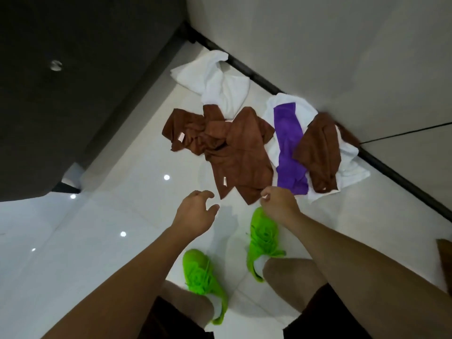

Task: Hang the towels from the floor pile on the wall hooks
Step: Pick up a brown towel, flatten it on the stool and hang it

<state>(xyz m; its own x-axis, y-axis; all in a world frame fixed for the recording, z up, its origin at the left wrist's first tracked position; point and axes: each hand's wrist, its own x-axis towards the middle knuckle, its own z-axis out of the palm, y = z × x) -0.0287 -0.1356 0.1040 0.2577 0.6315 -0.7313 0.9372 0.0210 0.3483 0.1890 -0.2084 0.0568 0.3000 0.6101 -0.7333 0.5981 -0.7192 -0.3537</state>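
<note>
So both hands are reaching down at the towel pile on the floor (137, 182) and neither has anything yet: the left hand (193, 211) has its grip loosely spread, fingers curved and apart, holding nothing, and the right hand (278, 204) has its fingers curled in tighter, just at the near corner of the big brown towel (234, 152), but I honestly can't tell if it's pinching the fabric or just hovering over it. The towels are all down by the base of the wall (342, 45): a white towel (215, 77) at the back, the brown one bunched in the middle, then a purple towel (288, 145) and a smaller brown towel (318, 152) lying on top of another white one (352, 165). What I'd worry about: the brown one is crumpled and overlaps the white one behind it, so grabbing a corner could drag a neighbour along or lift a twisted wad that won't sit on a hook. The glossy tile looks slippery too, and the green shoes (261, 241) are right by the pile's edge, so stepping on a towel is a real slip risk. No hooks in view, so can't judge the reach
</note>
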